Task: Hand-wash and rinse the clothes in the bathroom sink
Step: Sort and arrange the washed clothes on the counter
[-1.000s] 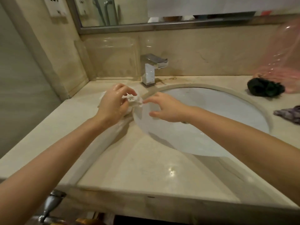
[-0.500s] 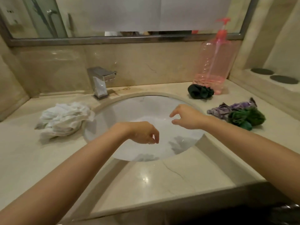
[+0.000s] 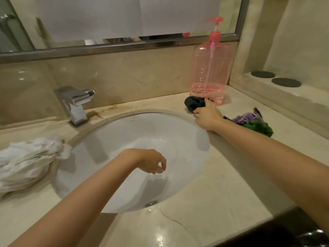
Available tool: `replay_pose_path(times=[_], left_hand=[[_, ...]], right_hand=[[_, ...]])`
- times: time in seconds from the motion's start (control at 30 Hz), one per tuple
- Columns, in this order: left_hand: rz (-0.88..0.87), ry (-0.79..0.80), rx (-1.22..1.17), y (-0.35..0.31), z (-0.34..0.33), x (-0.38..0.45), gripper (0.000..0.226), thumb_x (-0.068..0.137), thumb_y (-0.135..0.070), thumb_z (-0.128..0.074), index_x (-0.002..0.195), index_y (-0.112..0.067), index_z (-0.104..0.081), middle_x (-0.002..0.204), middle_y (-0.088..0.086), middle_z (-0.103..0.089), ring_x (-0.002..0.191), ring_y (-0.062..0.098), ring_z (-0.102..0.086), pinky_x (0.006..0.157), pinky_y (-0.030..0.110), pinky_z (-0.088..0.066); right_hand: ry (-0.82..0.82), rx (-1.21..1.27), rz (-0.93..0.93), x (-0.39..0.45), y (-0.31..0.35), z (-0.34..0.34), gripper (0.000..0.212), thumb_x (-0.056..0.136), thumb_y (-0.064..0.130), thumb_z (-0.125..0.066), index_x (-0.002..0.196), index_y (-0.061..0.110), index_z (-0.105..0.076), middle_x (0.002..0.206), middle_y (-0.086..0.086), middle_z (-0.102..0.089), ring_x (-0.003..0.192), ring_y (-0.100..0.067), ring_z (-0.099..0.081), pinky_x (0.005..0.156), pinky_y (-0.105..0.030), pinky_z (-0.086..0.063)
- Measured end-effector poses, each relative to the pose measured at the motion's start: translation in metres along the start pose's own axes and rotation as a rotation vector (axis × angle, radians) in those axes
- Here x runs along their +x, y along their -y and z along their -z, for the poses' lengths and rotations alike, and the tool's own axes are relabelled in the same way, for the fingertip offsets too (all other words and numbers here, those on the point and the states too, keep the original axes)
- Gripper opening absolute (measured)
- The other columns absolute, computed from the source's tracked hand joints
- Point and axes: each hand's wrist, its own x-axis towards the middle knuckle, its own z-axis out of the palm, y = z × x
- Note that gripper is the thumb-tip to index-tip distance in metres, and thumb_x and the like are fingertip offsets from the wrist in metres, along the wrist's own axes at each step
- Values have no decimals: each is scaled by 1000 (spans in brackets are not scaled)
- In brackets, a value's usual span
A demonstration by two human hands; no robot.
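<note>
Beige marble makes up the surface (image 3: 204, 202) around our white sink (image 3: 178, 132). At two o'clock from the bowl, just in front of the pink soap bottle (image 3: 211, 68), lies the dark cloth (image 3: 193, 103), a bunched lump with no clear long axis. Our right hand (image 3: 208, 115) is on it, fingers closing over its near edge. Our left hand (image 3: 151, 162) hangs loosely curled and holds nothing over the bowl, well apart from the cloth. We judge the next move is lifting the cloth toward eight o'clock, into the sink.

Bathroom surroundings

A pink pump bottle (image 3: 211, 72) is set at the table's (image 3: 204, 202) back right corner; two dark round discs (image 3: 275, 78) are seen on the ledge (image 3: 292, 97) beside it, below a mirror (image 3: 106, 18).
</note>
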Motion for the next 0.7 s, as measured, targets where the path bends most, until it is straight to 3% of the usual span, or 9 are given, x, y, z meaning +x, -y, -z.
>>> replay_pose_path(times=[0.07,0.2,0.3,0.43,0.57,0.63,0.7], left_hand=[[-15,-10,3,3,1,0,27,101,-25,-47,126,-22,-58,110,4,-67,88,14,-55,84,25,-44],[-40,-32,-68,9,1,-1,27,101,-24,-46,125,-22,-59,110,4,-68,85,13,-58,81,23,-45],[-64,-86,-128,12,-2,-2,28,101,-24,-46,127,-22,-58,104,-2,-65,87,13,-57,82,24,-44],[-80,-358,-330,20,-3,-8,41,100,-28,-51,140,-24,-43,116,-5,-55,99,13,-55,87,24,-43],[-28,-706,-790,32,-1,-19,65,92,-29,-65,144,-17,-28,128,0,-47,105,12,-54,78,20,-47],[26,-807,-955,43,-4,-25,76,86,-27,-72,143,-15,-24,128,0,-45,105,12,-53,73,19,-47],[92,-895,-1004,57,-8,-32,90,80,-23,-78,147,-14,-17,133,2,-43,115,18,-51,81,21,-49]], right_hand=[[9,-20,4,7,1,-3,42,94,20,-52,136,20,-54,153,-14,-24,141,-33,-22,111,-42,-30],[-58,37,-39,11,7,-8,36,93,21,-51,124,3,-54,132,-11,-45,118,-31,-46,88,-38,-40],[-119,101,9,7,9,-7,41,93,20,-51,130,3,-54,135,-12,-48,120,-33,-46,94,-39,-41],[-145,357,183,-14,30,-2,36,92,13,-55,128,8,-61,131,-6,-57,118,-26,-52,97,-32,-41],[60,583,335,-43,74,1,31,91,13,-62,121,12,-67,122,0,-64,105,-12,-57,91,-20,-41],[169,782,356,-52,99,-3,29,90,9,-62,119,12,-68,116,-1,-67,102,-10,-60,99,-24,-44],[233,996,365,-55,121,-8,28,91,4,-60,115,13,-69,108,-1,-69,100,-11,-63,103,-32,-46]])
